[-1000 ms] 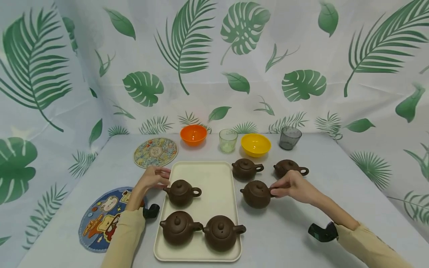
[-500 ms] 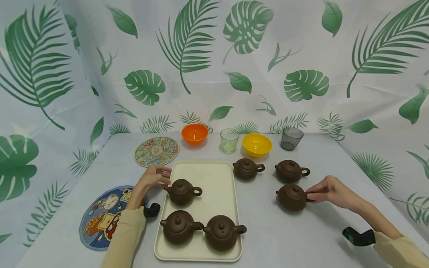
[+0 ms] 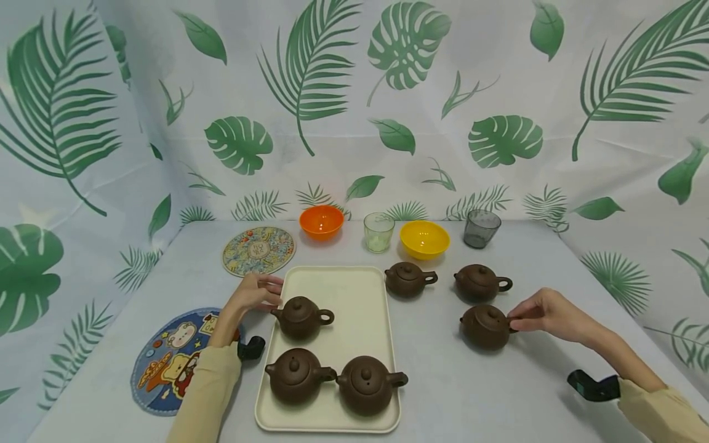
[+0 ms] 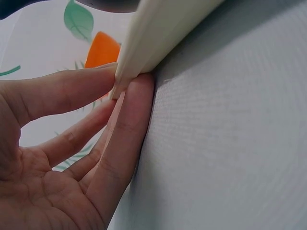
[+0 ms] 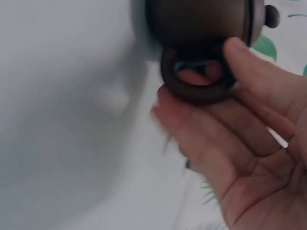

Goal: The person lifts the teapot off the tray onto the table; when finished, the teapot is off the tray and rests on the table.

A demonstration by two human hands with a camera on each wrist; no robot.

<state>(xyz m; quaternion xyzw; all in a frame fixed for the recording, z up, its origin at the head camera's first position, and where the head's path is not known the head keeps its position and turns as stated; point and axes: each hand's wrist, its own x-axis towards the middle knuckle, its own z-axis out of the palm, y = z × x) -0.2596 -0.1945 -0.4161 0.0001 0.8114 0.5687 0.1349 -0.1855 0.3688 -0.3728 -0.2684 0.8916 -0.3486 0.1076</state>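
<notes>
My right hand point(image 3: 554, 317) pinches the handle point(image 5: 199, 91) of a brown teapot point(image 3: 485, 329), to the right of the cream tray point(image 3: 354, 320). Whether its base touches the table I cannot tell. At the tray's left edge, my left hand point(image 3: 253, 295) grips the rim point(image 4: 132, 52), thumb above and fingers beneath. Three brown teapots are on the tray: one at mid left point(image 3: 299, 319), one at front left point(image 3: 296, 376), one at front right point(image 3: 365, 386). Beyond the held teapot stands another brown teapot point(image 3: 479, 283); one more teapot point(image 3: 407, 280) is beside the tray's back right corner.
Along the back stand an orange bowl point(image 3: 322, 223), a pale green glass point(image 3: 379, 234), a yellow bowl point(image 3: 424, 240) and a grey glass point(image 3: 482, 229). A patterned round mat point(image 3: 259, 251) lies at back left, and a blue cartoon mat point(image 3: 166, 369) is by my left forearm.
My right hand has carried the held teapot to the right, away from the tray, with only a slight shift in the last half second. My left hand has stayed at the tray's rim.
</notes>
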